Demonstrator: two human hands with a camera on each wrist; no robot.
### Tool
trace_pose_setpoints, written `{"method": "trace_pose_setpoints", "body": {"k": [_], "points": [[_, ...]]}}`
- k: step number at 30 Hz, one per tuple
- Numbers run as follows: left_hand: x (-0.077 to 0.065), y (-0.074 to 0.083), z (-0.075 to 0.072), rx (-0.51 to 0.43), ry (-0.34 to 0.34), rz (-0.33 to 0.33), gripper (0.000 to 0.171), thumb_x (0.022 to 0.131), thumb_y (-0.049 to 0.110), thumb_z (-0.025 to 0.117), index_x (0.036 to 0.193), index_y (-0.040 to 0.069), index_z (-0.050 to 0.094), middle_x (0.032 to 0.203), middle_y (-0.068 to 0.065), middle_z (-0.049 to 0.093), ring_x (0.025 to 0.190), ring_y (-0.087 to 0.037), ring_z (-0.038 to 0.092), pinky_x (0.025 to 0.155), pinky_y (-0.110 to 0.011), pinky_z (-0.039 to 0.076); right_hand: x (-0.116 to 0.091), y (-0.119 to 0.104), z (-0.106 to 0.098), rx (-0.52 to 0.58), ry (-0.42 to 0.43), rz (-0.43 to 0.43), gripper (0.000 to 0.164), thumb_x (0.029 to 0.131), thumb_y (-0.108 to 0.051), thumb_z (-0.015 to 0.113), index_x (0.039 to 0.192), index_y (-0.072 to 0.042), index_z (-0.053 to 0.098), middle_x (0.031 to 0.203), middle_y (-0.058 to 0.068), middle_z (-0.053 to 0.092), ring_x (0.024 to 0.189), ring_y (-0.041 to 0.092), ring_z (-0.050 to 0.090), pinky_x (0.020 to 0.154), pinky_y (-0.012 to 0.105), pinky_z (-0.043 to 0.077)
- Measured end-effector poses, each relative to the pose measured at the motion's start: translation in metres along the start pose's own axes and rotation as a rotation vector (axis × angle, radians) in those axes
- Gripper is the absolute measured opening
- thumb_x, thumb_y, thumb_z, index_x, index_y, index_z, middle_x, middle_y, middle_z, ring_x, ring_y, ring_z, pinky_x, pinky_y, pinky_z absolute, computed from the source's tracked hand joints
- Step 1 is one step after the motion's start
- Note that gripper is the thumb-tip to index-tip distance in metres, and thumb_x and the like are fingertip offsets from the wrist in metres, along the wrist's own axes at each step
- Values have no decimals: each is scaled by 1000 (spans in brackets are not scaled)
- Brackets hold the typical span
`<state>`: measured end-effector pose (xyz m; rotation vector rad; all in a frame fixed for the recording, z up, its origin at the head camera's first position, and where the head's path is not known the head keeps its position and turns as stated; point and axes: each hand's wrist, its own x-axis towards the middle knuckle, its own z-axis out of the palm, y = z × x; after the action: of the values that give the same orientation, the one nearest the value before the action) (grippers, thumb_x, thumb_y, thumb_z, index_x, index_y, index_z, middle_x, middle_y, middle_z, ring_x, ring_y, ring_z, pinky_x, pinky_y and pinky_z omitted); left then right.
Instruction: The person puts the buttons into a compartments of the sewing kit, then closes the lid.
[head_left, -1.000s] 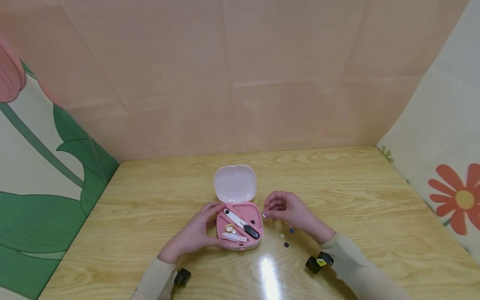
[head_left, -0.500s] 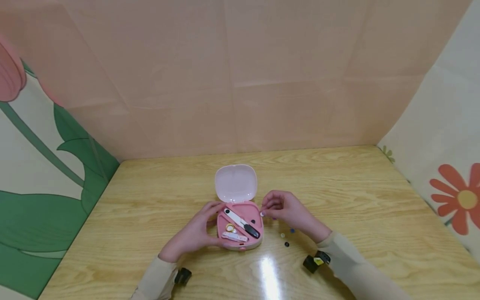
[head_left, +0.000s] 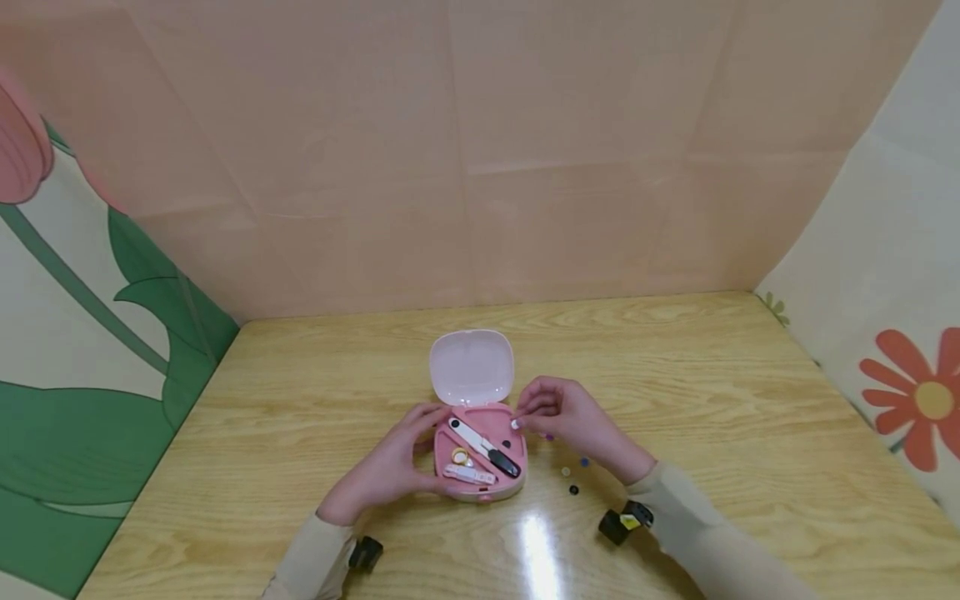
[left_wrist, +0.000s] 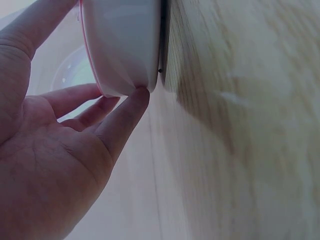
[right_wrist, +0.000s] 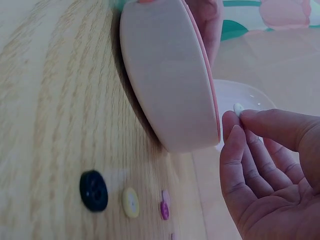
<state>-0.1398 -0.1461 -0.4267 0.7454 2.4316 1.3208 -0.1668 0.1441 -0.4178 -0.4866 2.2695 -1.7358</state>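
A pink box [head_left: 517,490] stands with its pale lid [head_left: 471,367] raised. My left hand [head_left: 390,467] holds its left side, thumb at the near edge and fingers at the far edge; in the left wrist view the fingertips press the white outer wall [left_wrist: 122,45]. Between thumb and forefinger my right hand [head_left: 577,421] pinches a small white button [right_wrist: 238,108], over the right rim of the box. Inside lie a white tool with a black end [head_left: 480,443], a gold ring-like piece [head_left: 459,456], a folded pale tape [head_left: 469,474] and a dark button [head_left: 506,444].
Loose buttons lie on the wooden table [head_left: 315,375] right of the box: a black button [head_left: 573,490], a cream button [head_left: 566,472], a blue button [head_left: 585,462] and a magenta button [right_wrist: 165,210]. A peach backdrop [head_left: 480,208] rises behind the table.
My right hand has moved left with the white button, from beside the box to over its right rim. My left hand and the box have stayed in place.
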Motion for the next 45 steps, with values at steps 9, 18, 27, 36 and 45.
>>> {"method": "trace_pose_setpoints", "body": {"k": [9,18,27,36,45], "points": [[0,0,0,13,3,3,97,64,41,87,146,16,40,140,7,37,130,-13,37,108,-32,36,3,-2,5,-13,-7,10,21,83,-11,75,98,-3,63,89,8,69,78,26,66,45,28,48],[0,0,0,12,2,2,98,64,40,87,146,16,40,140,6,37,131,-13,37,109,-33,34,4,-6,10,30,-23,-31,22,83,-1,73,100,7,61,91,14,67,82,25,66,63,27,57],[-1,-1,0,27,9,1,99,63,42,87,146,17,39,140,8,37,131,-13,36,111,-36,32,6,-3,12,40,-24,-27,22,82,-1,73,99,5,62,91,14,67,81,23,65,69,27,58],[-1,-1,-1,54,17,10,98,64,43,87,146,17,40,139,8,38,131,-12,36,111,-37,30,4,-3,13,13,-16,-54,22,82,-3,74,99,4,62,90,13,66,80,24,65,68,29,58],[-1,-2,-1,48,11,20,97,65,42,87,146,17,40,139,8,38,130,-12,37,111,-35,31,5,-2,14,0,-4,-35,20,82,-4,75,97,1,63,90,10,66,81,24,65,71,30,58]]}}
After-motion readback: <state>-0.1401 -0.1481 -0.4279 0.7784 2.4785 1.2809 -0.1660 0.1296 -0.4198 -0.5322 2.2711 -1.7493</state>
